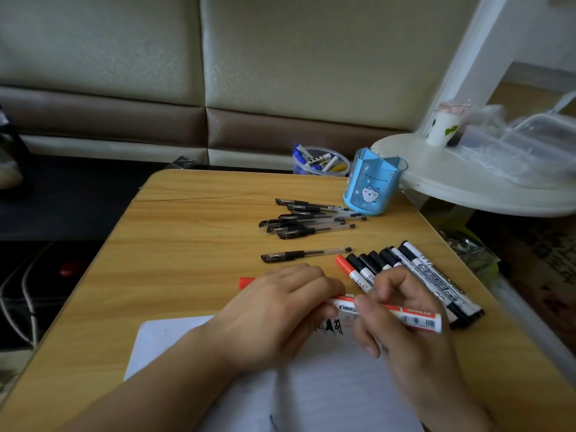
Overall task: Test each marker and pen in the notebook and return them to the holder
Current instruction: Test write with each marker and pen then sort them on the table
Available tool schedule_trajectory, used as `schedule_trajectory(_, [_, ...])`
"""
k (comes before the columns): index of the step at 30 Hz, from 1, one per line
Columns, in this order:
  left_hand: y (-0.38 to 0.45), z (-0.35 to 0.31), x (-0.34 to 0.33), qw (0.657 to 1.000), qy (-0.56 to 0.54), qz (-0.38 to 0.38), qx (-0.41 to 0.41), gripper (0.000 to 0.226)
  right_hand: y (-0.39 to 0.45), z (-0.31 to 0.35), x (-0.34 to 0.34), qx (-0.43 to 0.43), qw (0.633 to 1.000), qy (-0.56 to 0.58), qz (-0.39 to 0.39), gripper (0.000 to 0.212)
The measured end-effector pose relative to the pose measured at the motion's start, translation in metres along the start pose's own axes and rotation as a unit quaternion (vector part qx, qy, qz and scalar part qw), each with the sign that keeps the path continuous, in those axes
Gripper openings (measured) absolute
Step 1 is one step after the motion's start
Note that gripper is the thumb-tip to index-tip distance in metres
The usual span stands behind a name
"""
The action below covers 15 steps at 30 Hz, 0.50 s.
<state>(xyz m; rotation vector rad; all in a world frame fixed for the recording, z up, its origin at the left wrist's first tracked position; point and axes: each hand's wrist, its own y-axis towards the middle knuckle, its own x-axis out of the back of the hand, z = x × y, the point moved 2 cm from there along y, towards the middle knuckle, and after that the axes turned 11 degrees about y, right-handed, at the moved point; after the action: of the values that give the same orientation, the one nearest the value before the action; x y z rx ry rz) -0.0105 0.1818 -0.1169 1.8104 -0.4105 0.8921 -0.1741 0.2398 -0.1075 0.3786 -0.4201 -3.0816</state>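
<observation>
Both hands hold one red-and-white marker (405,314) level above the notebook (311,385). My left hand (280,310) grips its cap end, where the red cap (246,282) pokes out to the left. My right hand (402,322) pinches the barrel. Black scribbles (330,328) show on the white page under my fingers. A row of several markers (405,269), one red-capped and the others black, lies to the right. Several black gel pens (308,218) lie in a pile, with one more pen (305,254) apart. The blue holder (372,182) stands empty at the table's far right.
A clear tub (321,162) with more markers sits behind the wooden table (193,244). At the right, a white round side table (467,182) carries a paper cup (442,126) and plastic containers. A sofa back fills the far side.
</observation>
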Motion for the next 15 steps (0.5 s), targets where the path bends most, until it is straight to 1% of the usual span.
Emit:
schedule_trajectory(2, [0.0004,0.0008,0.0024,1.000,0.009,0.014,-0.004,0.038,0.0004,-0.0025,-0.0012,-0.012,1.000,-0.017,0.017,0.030])
schedule_trajectory(4, [0.0001,0.0014,0.0033,0.999,0.022,0.021,-0.009,0.038,-0.0001,-0.0050,-0.0022,-0.019,0.998,-0.029,0.051,0.019])
schedule_trajectory(6, [-0.0003,0.0016,0.0051,0.999,0.020,0.025,-0.011,0.033,-0.0009,-0.0060,-0.0025,-0.007,0.996,-0.030,0.088,0.017])
schedule_trajectory(8, [-0.0019,0.0019,0.0073,1.000,0.002,0.018,-0.017,0.027,-0.0013,-0.0046,-0.0013,0.004,0.992,-0.031,0.121,0.020])
schedule_trajectory(10, [-0.0034,0.0025,0.0070,0.999,-0.014,0.022,-0.020,0.025,-0.0011,-0.0039,0.0016,0.006,0.989,-0.033,0.141,0.021])
schedule_trajectory(13, [-0.0030,0.0035,0.0040,0.999,-0.019,0.030,-0.024,0.029,-0.0010,-0.0026,0.0047,0.022,0.989,-0.038,0.143,0.016])
schedule_trajectory(15, [-0.0032,0.0061,0.0057,0.999,-0.052,0.015,-0.001,0.043,-0.0004,0.0007,0.0059,0.037,0.993,-0.028,0.108,0.014])
